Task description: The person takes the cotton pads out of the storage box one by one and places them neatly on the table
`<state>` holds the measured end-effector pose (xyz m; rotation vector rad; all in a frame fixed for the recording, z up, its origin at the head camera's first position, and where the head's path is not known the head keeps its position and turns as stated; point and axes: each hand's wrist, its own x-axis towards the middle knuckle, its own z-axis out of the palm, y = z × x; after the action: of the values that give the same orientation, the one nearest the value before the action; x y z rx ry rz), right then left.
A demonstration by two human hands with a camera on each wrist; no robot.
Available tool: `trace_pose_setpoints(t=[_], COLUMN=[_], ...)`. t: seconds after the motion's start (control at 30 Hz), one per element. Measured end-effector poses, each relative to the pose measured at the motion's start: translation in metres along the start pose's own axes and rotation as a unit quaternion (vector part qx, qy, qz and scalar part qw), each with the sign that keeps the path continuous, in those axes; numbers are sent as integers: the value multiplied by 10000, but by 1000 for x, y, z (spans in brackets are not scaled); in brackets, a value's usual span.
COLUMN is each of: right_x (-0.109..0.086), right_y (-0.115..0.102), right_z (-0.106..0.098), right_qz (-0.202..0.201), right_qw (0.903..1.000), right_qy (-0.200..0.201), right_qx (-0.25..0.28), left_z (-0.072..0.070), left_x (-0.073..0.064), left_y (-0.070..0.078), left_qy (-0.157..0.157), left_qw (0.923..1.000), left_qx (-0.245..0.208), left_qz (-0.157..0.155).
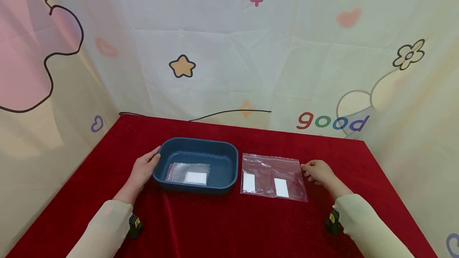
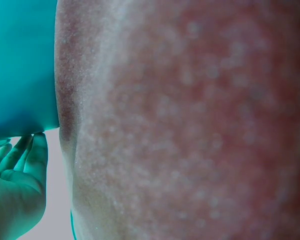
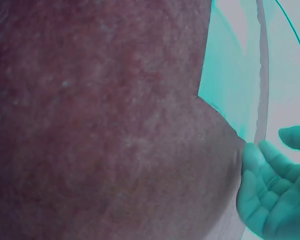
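Observation:
A dark blue rectangular basin (image 1: 233, 166) stands left of centre on the red cloth, with several clear zip bags (image 1: 179, 172) lying together inside. My left hand (image 1: 143, 166) is at its left side, fingertips against the outer wall. To the right of the basin, two clear zip bags lie flat side by side, the left bag (image 1: 259, 170) meeting the right bag (image 1: 292, 170); each has a white rectangular panel near its lower left. My right hand (image 1: 320, 172) has its fingertips at the right bag's upper right edge, the thumb apart from them in the right wrist view.
Red cloth (image 1: 211, 226) covers the table. A pale printed curtain (image 1: 215, 43) hangs behind and along both sides. Each wrist wears a small black camera, the left camera (image 1: 134, 225) and the right camera (image 1: 333, 222).

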<state>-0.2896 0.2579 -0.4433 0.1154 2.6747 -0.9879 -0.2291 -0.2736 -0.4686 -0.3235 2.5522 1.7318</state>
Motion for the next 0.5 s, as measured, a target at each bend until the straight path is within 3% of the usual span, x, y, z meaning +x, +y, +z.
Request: trace_pose_setpoints(t=[0.2, 0.5], right_x=[2, -2], right_y=[-7, -34], right_z=[2, 3], right_qz=[-365, -629], right_qw=[9990, 9951], right_qy=[-148, -162], right_qx=[213, 739], left_z=[-1, 0], left_x=[0, -1], left_y=[3, 2], left_qy=[-64, -6], left_qw=[10000, 10000], left_qx=[13, 92], left_qz=[21, 0])
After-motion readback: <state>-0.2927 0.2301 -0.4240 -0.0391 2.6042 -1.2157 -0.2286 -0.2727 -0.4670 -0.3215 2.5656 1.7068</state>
